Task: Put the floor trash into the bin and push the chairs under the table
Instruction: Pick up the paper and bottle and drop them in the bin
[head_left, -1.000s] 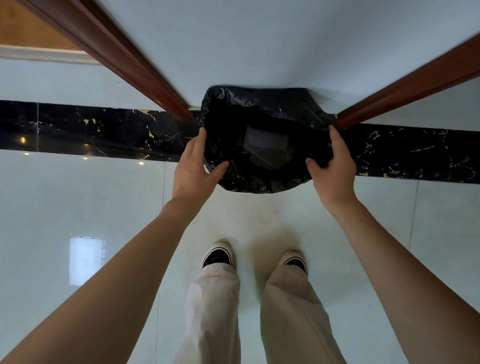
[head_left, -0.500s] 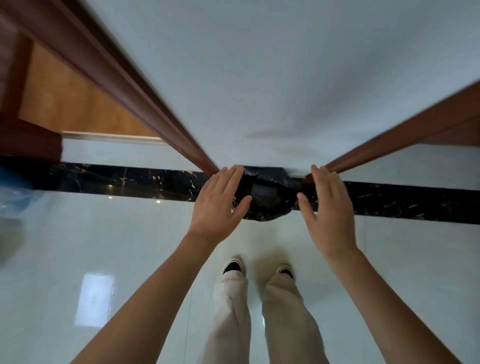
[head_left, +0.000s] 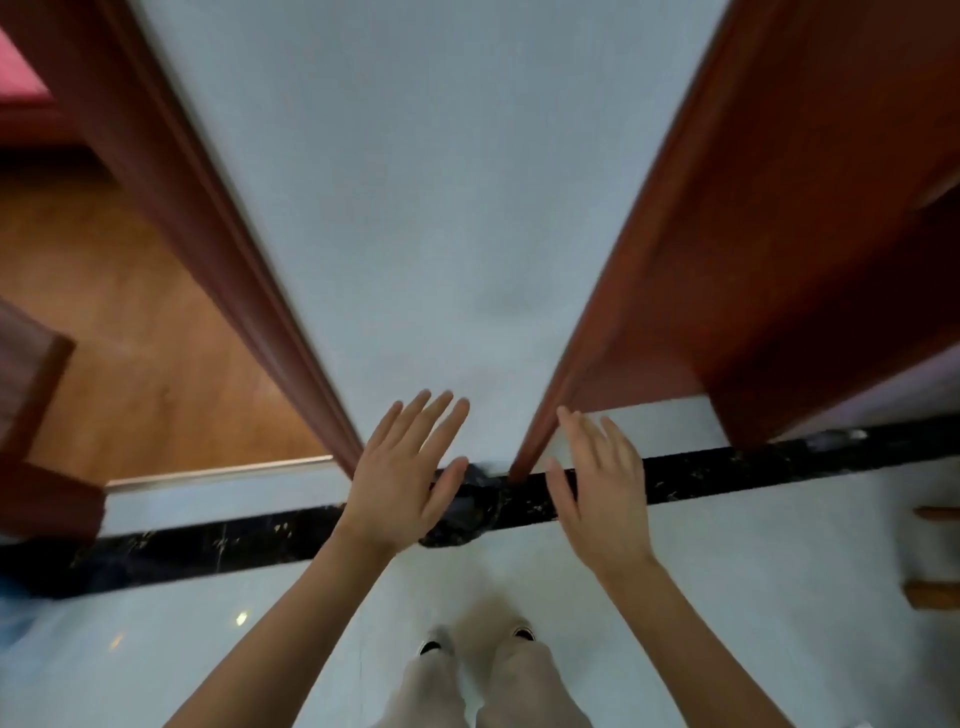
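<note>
Bin (head_left: 464, 512), black-lined, seen on floor at wall foot, between left door frame (head_left: 223, 270) and right door frame (head_left: 649, 332), mostly hidden behind hands. Left hand (head_left: 397, 480) and right hand (head_left: 602, 483) held above it, fingers straight and spread, nothing grasped. Contact with bin not discernible through blur. No trash seen on visible pale floor (head_left: 208, 649); bin contents hidden. Trash step judged done or nearly so. Chairs and table not identified in view; pushing-in step judged left to do.
</note>
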